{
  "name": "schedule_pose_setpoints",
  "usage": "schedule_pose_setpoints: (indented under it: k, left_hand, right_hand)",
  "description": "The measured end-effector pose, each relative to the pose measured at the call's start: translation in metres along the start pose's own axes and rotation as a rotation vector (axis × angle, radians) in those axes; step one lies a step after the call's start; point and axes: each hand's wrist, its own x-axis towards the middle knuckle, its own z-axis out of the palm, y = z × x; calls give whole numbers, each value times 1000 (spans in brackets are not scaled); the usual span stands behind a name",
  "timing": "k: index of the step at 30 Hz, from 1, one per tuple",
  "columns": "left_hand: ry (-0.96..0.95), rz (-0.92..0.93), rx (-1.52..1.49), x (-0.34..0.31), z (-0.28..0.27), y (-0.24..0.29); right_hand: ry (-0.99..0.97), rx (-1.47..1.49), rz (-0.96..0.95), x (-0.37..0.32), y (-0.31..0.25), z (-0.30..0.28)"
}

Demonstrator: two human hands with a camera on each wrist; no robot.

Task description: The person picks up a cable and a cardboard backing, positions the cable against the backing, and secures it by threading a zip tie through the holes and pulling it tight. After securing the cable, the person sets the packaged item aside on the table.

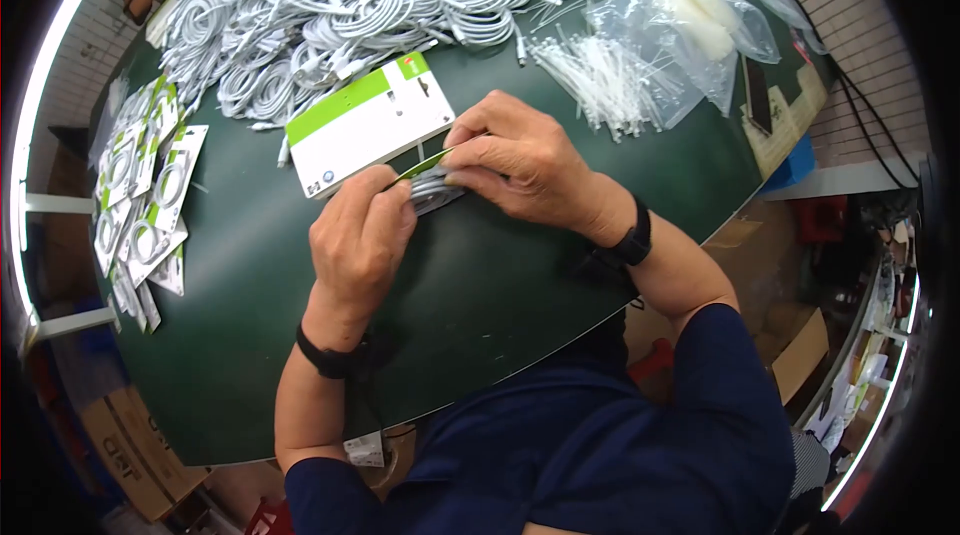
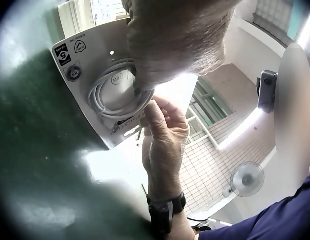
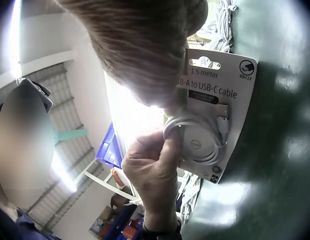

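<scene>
Above the green table, both hands hold one printed retail card point(image 3: 243, 95) with a coiled grey USB cable point(image 3: 218, 150) on its face. In the head view the card is seen nearly edge-on, its green edge point(image 1: 424, 165) toward the top. My left hand point(image 1: 362, 235) pinches the card and coil at the left end. At the other end the thumb and fingers of my right hand point(image 1: 525, 160) pinch it. The right wrist view shows the hang slot and the words "USB-A to USB-C cable". The nearer hand covers part of the card in each wrist view.
Just beyond my hands lies a white and green box point(image 1: 350, 130). A large heap of coiled grey cables point(image 1: 330, 20) covers the far side. Carded cables point(image 1: 150, 190) are piled at the left. White cable ties point(image 1: 605, 85) and clear plastic bags point(image 1: 650, 25) lie at the right.
</scene>
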Motion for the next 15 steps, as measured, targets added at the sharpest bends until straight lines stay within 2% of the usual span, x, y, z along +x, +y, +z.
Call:
schedule_pose_setpoints:
  k: [4,7,8,10,11,13,14,15]
  left_hand:
    - [2,-20,-29,0,0,1]
    - [5,-34,-29,0,-1,1]
    - [4,-29,-31,0,-1,1]
    - [3,-21,-31,1,-1,2]
    - [14,-22,-34,0,-1,1]
    - [14,-17,-35,0,-1,1]
    - [9,-15,-36,-1,0,1]
    - [13,-16,-38,0,0,1]
  right_hand:
    - [-30,18,-8,4,1,-10]
    - [146,-43,84,10,9,-23]
    - [138,-53,80,9,16,-30]
    - [77,-359,386,2,40,-48]
    - [71,-367,379,-4,49,-56]
    - [-172,-732,611,-11,61,-69]
    - [-175,-738,609,-12,66,-73]
    - [-234,-736,688,-12,70,-76]
